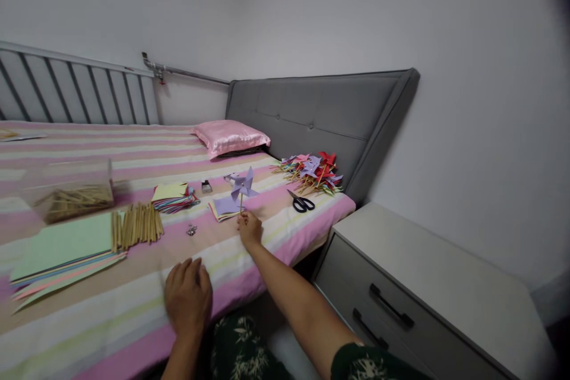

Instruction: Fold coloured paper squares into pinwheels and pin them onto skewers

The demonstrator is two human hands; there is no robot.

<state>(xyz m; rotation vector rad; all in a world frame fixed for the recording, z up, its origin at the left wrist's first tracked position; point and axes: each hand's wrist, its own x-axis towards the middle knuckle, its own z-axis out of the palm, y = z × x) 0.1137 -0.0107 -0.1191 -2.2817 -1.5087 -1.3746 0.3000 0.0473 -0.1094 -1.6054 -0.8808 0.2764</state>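
Observation:
My right hand (249,229) is stretched forward over the striped bed and pinches the thin wooden stick of a purple paper pinwheel (243,184), holding it upright. My left hand (187,298) rests palm down on the bedsheet near the front edge, fingers loosely curled with nothing visible in them. A small stack of cut paper squares (225,208) lies just left of the pinwheel. Some small metal pins (191,230) lie on the sheet between my hands.
A pile of finished pinwheels (312,172) lies by the grey headboard, with black scissors (301,202) in front. Wooden sticks (136,225), a clear box of sticks (73,196), coloured paper sheets (62,252) and a pink pillow (231,136) lie on the bed. A grey nightstand (427,297) stands to the right.

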